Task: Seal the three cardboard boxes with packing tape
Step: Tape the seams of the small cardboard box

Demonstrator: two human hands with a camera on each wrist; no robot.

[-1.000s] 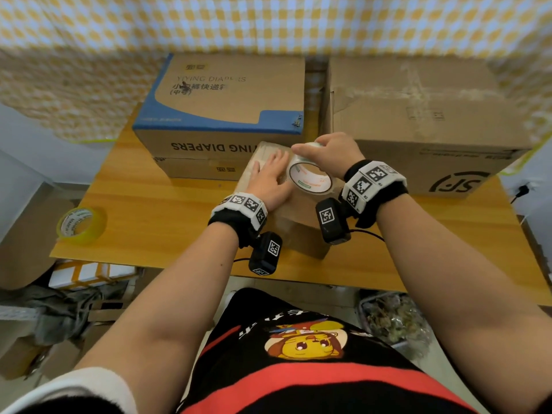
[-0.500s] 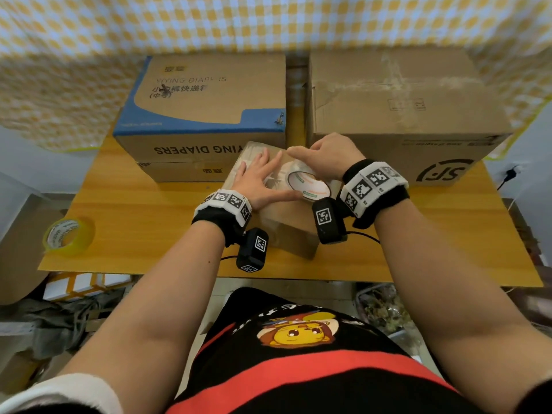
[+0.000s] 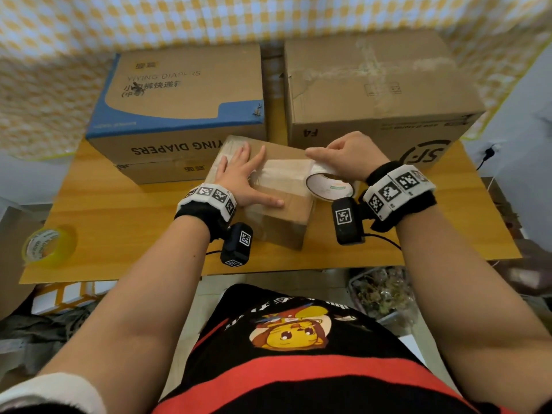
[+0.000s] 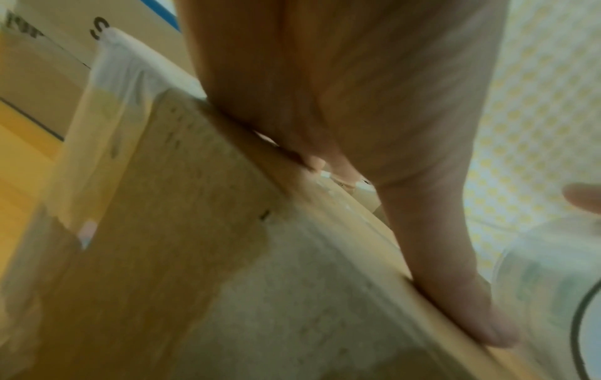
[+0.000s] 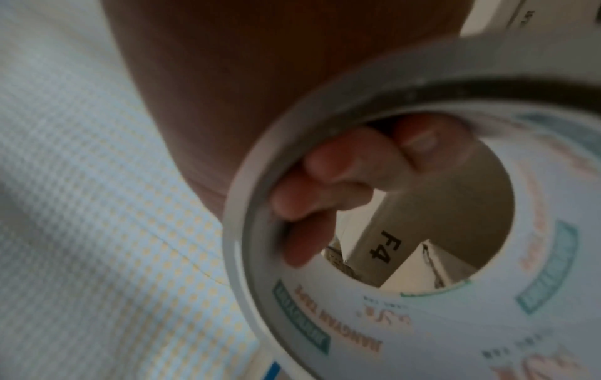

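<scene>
A small cardboard box (image 3: 286,210) stands at the table's front centre, in front of two bigger ones. My left hand (image 3: 243,176) lies flat on its top with fingers spread, pressing a strip of clear tape (image 3: 283,171) down; in the left wrist view the palm (image 4: 374,102) rests on the box's (image 4: 182,231) top edge. My right hand (image 3: 349,155) grips a roll of clear packing tape (image 3: 330,186) at the box's right edge, the strip stretched between roll and left hand. Its fingers (image 5: 325,185) curl inside the roll's (image 5: 406,321) core.
Behind stand a blue-trimmed diaper box (image 3: 182,106) on the left and a plain SF box (image 3: 376,94) on the right, both closed. A yellow tape roll (image 3: 47,246) lies at the wooden table's (image 3: 119,222) front left corner. Checked cloth hangs behind.
My right hand has drawn the roll rightward off the small box's top to its right edge, paying out tape. The left hand has stayed flat on the box.
</scene>
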